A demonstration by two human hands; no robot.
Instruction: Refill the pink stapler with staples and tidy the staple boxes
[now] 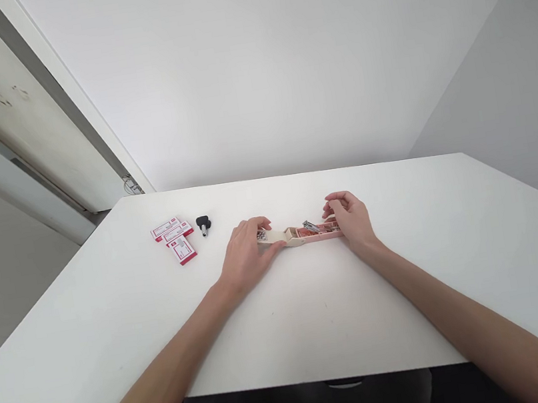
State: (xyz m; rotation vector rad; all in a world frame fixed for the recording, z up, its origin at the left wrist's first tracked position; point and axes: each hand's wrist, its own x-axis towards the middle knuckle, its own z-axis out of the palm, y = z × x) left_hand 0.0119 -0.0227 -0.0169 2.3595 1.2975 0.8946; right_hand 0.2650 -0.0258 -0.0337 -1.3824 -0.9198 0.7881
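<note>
A long, narrow cream and pink case lies opened out on the white table. Around its cream left end, my left hand is closed, thumb along the near edge and fingers at the far side. Small shiny pieces show beside those fingers. Out of the pink part a small metal piece sticks up at a tilt; its kind is unclear. My right hand rests at the pink right end with bent, closed fingers, covering that end. Whatever is between its fingertips is hidden.
Several small red and white flat boxes or cards lie overlapping at the left. Near them is a black-headed piece with a metal shank. A white wall rises behind the white table, whose front edge is close to me.
</note>
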